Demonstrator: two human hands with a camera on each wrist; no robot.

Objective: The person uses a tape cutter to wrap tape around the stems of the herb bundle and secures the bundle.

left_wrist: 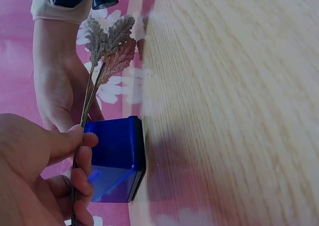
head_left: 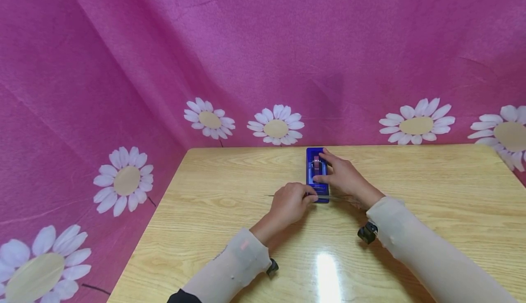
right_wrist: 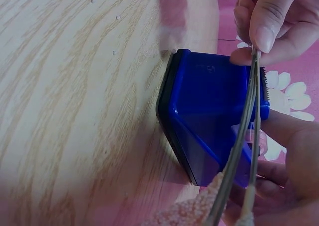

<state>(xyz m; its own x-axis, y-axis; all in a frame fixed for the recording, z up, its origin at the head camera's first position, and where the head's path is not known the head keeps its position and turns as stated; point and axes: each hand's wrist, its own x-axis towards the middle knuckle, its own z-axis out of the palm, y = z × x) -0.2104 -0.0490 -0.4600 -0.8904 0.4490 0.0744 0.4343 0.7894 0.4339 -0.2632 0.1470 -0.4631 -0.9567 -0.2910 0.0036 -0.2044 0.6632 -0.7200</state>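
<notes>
My left hand (head_left: 289, 202) pinches a few thin flower stems (left_wrist: 92, 94) between thumb and fingers, level across the near end of a blue tape dispenser (head_left: 311, 156). Fuzzy heads, greyish green and dusty pink, top the stems and point right, under my right forearm. The dispenser stands on the table with its serrated cutter (right_wrist: 265, 86) toward me and a tape roll (head_left: 316, 163) in its middle. My right hand (head_left: 345, 175) grips the dispenser from the right, thumb near the roll and fingers along its far part. In the left wrist view the dispenser hides part of those fingers.
The wood-grain table (head_left: 222, 170) ends at the back against a pink curtain (head_left: 328, 56) printed with white daisies. The dispenser stands close to that back edge. Black wrist cameras (head_left: 367, 232) hang beneath both pale sleeves.
</notes>
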